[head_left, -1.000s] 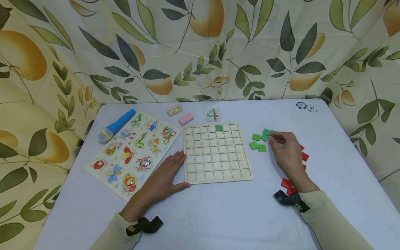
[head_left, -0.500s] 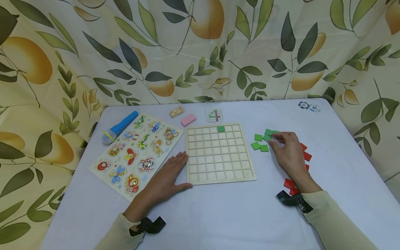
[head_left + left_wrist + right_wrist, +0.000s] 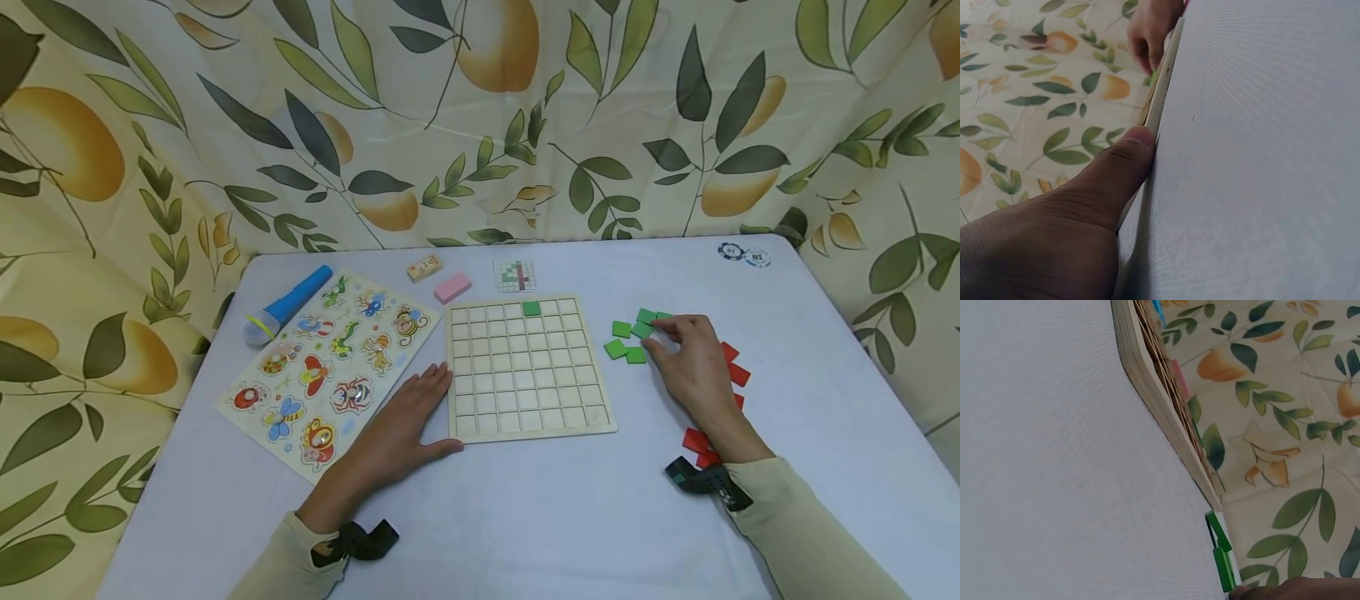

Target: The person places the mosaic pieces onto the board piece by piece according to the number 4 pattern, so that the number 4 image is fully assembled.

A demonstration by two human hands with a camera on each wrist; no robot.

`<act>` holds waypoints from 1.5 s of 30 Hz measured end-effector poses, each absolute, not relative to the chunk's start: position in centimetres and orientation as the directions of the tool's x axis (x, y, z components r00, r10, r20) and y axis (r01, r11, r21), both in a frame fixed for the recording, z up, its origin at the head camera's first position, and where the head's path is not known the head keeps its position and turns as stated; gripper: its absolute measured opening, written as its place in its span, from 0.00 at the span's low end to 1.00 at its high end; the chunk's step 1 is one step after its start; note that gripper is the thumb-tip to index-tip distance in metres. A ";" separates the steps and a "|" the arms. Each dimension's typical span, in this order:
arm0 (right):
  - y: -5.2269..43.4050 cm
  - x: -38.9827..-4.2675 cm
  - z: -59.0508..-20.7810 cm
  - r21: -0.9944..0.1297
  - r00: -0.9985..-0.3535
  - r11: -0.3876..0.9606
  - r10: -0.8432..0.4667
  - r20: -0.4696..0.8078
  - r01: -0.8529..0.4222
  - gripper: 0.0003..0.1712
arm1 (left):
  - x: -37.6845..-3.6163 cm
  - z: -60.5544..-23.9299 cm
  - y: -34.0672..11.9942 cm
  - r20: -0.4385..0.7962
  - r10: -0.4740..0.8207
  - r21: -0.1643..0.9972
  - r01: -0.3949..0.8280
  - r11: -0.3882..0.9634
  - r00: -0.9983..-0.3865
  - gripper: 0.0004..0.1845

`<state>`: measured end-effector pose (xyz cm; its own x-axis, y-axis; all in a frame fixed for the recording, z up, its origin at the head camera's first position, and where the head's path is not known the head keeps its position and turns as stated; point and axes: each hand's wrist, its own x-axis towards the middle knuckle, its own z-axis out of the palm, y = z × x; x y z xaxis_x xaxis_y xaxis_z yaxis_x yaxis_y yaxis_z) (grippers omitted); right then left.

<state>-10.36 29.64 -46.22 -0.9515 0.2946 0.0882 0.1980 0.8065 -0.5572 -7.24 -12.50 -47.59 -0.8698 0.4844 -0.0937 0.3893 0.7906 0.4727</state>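
Note:
In the head view, my left hand (image 3: 397, 433) lies flat at the left edge of a pale wooden grid board (image 3: 508, 372). Its fingertips touch that edge, and the thumb lies at the near left corner; the left wrist view shows the thumb (image 3: 1110, 169) against the board's side. One green square tile (image 3: 531, 309) sits in a top-row cell. Right of the board, my right hand (image 3: 692, 367) pinches at a green tile (image 3: 663, 316), partly covered by the fingers. Several loose green tiles (image 3: 622, 328) lie beside it. Red tiles (image 3: 738, 375) are partly hidden behind this hand and wrist.
An insect-picture sheet (image 3: 330, 367) and a blue toy microphone (image 3: 288, 304) lie at left. Behind the board are a pink block (image 3: 452, 287), a patterned block (image 3: 424, 267) and a small coloured grid card (image 3: 514, 276). A patterned cloth (image 3: 480, 125) hangs at the back.
The whole head view has shifted slightly to the right. Both hands keep their places relative to the board and tiles.

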 end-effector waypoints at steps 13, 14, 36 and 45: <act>29.9 -10.2 -46.4 -0.535 -0.958 0.829 0.263 0.116 0.163 0.25 | -7.2 -47.4 -12.5 -0.093 0.490 0.456 0.401 0.794 -0.867 0.57; 29.9 -10.2 -46.4 -0.534 -0.958 0.830 0.261 0.119 0.160 0.25 | -7.2 -47.4 -12.5 -0.089 0.491 0.455 0.403 0.794 -0.867 0.57; 30.0 -10.4 -46.0 -0.537 -0.963 0.823 0.261 0.064 0.187 0.25 | -7.1 -47.5 -12.3 -0.110 0.469 0.473 0.369 0.800 -0.877 0.57; 28.5 -9.9 -44.1 -0.566 -0.979 0.805 0.202 -0.020 0.178 0.25 | -6.9 -47.2 -12.5 -0.094 0.467 0.466 0.376 0.801 -0.879 0.56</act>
<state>-9.88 28.47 -44.13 -0.9791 0.2025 -0.0199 0.1780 0.8053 -0.5656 -6.94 -12.45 -47.20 -0.8791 0.4672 -0.0941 0.3758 0.8010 0.4660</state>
